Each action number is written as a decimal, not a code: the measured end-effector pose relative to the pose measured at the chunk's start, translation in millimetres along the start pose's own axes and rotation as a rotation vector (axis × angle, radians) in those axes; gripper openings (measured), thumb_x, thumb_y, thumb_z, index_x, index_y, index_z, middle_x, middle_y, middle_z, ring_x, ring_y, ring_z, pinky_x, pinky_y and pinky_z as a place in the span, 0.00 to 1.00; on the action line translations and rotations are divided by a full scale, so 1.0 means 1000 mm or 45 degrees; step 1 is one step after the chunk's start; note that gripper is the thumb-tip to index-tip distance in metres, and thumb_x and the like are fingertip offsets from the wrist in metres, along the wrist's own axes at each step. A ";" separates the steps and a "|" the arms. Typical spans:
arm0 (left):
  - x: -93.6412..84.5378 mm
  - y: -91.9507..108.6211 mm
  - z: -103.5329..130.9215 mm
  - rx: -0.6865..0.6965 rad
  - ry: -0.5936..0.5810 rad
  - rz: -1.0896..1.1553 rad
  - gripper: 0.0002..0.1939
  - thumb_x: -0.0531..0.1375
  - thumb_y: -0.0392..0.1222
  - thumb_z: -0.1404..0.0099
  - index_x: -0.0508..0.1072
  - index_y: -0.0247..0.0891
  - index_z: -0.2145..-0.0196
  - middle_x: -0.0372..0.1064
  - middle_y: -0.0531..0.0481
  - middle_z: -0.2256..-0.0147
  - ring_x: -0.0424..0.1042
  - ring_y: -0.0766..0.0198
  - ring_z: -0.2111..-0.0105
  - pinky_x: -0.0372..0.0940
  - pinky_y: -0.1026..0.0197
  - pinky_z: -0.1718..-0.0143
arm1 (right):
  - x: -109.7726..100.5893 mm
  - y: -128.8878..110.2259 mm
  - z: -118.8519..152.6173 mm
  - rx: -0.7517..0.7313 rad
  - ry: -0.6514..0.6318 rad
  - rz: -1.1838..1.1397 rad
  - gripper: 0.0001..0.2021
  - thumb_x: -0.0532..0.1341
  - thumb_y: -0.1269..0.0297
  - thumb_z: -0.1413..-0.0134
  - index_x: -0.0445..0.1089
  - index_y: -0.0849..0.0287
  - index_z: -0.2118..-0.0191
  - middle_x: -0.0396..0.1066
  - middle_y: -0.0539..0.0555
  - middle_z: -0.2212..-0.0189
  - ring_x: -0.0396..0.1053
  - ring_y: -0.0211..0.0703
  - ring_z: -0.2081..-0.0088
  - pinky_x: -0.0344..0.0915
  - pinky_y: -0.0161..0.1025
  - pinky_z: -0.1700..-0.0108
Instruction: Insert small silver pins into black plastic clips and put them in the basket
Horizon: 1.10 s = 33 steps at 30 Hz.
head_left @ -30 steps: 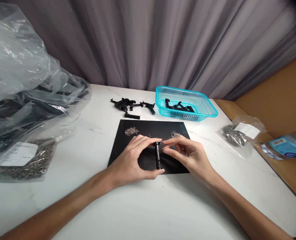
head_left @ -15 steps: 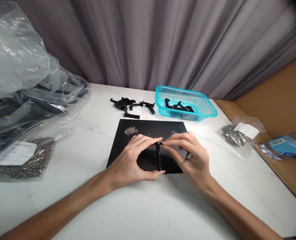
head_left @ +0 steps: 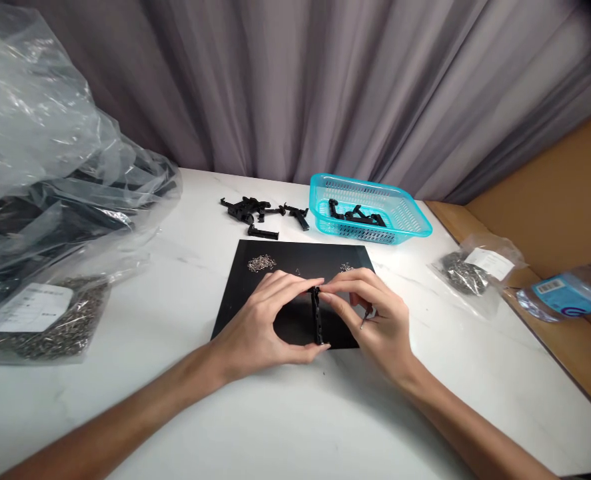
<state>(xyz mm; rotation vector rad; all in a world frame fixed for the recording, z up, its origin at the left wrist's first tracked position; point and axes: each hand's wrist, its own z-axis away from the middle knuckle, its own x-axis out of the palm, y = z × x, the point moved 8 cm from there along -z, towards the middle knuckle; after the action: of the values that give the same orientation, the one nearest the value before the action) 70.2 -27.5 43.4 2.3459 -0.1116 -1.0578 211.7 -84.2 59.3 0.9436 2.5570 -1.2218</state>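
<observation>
My left hand grips a slim black plastic part by its two ends, thumb at the near end and fingers at the far end. The part stands lengthwise over a black mat. My right hand pinches at the part's far end; whatever sits between those fingertips is too small to make out. A thin metal-tipped tool is tucked in the curled fingers of my right hand. Small metal pieces lie heaped on the mat's far left, with another pile beyond my right hand.
A blue basket with black parts stands at the back, more black parts to its left. Bags of metal pieces lie left and right. A large clear bag fills the left; a blue-labelled bottle lies right.
My right hand has shifted slightly left, its fingertips closer in against the far end of the black part. My left hand keeps its hold almost unchanged.
</observation>
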 end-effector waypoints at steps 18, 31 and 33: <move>0.001 -0.002 0.001 -0.012 0.007 -0.001 0.36 0.73 0.44 0.44 0.68 0.39 0.40 0.74 0.45 0.51 0.71 0.54 0.52 0.68 0.49 0.47 | 0.004 -0.010 0.012 -0.182 0.188 0.306 0.05 0.66 0.72 0.37 0.76 0.55 0.59 0.75 0.54 0.65 0.74 0.42 0.65 0.72 0.41 0.65; 0.005 -0.008 0.004 -0.043 -0.007 0.073 0.35 0.76 0.41 0.49 0.71 0.37 0.45 0.77 0.46 0.54 0.74 0.54 0.55 0.65 0.46 0.44 | 0.023 -0.007 0.023 -0.382 -0.091 0.342 0.06 0.60 0.77 0.33 0.71 0.60 0.59 0.71 0.52 0.67 0.65 0.32 0.75 0.60 0.32 0.78; 0.006 -0.009 0.004 -0.058 -0.015 0.085 0.34 0.76 0.41 0.49 0.72 0.37 0.46 0.78 0.46 0.54 0.74 0.54 0.55 0.66 0.46 0.45 | 0.025 -0.005 0.022 -0.374 -0.157 0.357 0.06 0.59 0.76 0.32 0.71 0.60 0.59 0.70 0.51 0.68 0.65 0.32 0.75 0.59 0.32 0.79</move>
<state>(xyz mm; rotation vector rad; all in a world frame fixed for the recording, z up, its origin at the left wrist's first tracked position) 70.2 -23.6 33.3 2.2795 -0.1670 -1.0313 186.6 -90.7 38.3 1.0743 2.3247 -0.7780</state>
